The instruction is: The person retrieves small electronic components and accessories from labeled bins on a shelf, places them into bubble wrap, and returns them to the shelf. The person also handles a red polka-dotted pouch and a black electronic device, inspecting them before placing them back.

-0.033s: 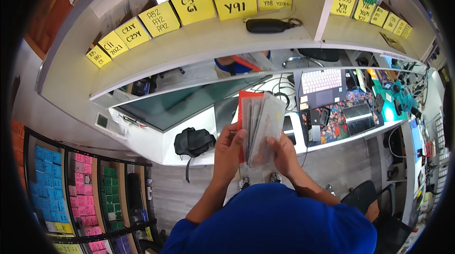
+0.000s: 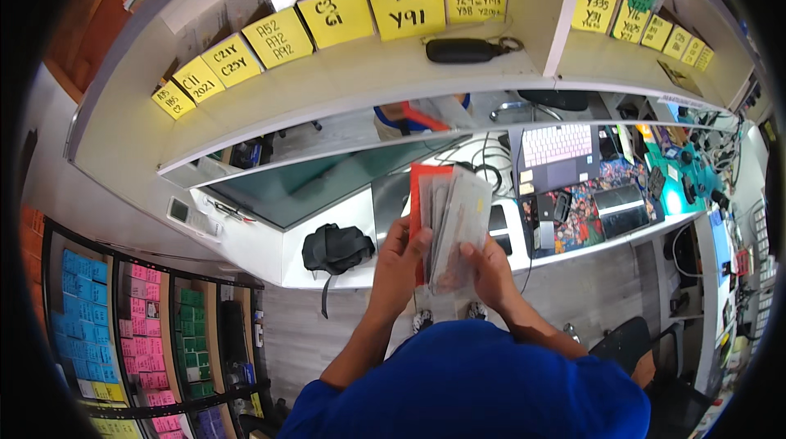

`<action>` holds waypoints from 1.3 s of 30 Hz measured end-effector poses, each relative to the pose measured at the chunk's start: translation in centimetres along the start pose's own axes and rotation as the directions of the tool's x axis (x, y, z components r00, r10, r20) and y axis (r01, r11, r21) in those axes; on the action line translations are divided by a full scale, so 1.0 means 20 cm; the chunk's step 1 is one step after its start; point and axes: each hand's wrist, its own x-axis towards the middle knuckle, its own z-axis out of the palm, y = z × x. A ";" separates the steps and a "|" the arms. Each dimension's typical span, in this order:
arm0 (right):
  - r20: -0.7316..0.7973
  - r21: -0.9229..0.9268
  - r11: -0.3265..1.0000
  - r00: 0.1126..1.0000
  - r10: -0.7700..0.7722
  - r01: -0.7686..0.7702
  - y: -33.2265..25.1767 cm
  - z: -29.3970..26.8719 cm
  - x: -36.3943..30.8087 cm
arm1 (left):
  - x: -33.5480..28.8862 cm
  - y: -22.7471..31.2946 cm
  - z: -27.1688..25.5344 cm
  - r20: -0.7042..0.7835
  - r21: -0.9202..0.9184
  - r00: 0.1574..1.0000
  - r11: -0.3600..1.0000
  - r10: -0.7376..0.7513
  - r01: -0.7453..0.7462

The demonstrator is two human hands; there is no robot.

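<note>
In front of my chest I hold a fanned stack of flat clear plastic packets (image 2: 460,222), tilted upright. What lies inside the packets is too blurred to tell. A red flat packet (image 2: 418,193) stands at the left side of the stack. My left hand (image 2: 399,263) is closed round the left edge, its thumb across the packets. Closed on the right edge is my right hand (image 2: 490,271), thumb pressed on the frontmost packet.
Above the desk runs a shelf (image 2: 344,58) of yellow-labelled boxes, with a black key case (image 2: 460,50) on it. Below are a dark screen (image 2: 319,181), a black bag (image 2: 337,248) and a laptop (image 2: 557,152). A rack of coloured boxes (image 2: 86,316) stands left, a black chair (image 2: 626,345) right.
The whole view has shifted very slightly. Both hands keep the same grip on the packets.
</note>
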 end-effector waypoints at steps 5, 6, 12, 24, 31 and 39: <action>0.170 -0.144 0.989 0.985 -0.017 0.042 -0.11 0.06 -0.05 | -0.06 0.03 0.03 0.154 0.459 0.980 0.870 0.123 -0.181; 0.242 -0.202 0.969 0.966 -0.090 0.141 -0.15 0.08 -0.05 | -0.09 0.10 0.04 0.220 0.491 0.961 0.832 0.168 -0.258; 0.710 -0.416 0.215 0.463 -0.531 0.884 -0.53 0.18 0.11 | -0.11 0.47 -0.05 0.554 0.581 0.727 0.437 0.406 -0.687; 0.292 -0.559 0.194 0.410 -0.864 0.806 -0.78 0.23 0.17 | 0.62 1.07 0.08 0.636 0.359 0.040 -0.249 0.771 -0.899; 0.236 -0.574 0.389 0.601 -0.764 0.720 -0.57 0.14 0.05 | 1.04 1.33 0.23 0.650 0.546 0.308 -0.144 0.695 -0.825; 0.155 -0.579 0.513 0.703 -0.694 0.633 -0.53 0.02 -0.01 | 1.29 1.48 0.27 0.465 0.786 0.746 0.166 0.477 -0.596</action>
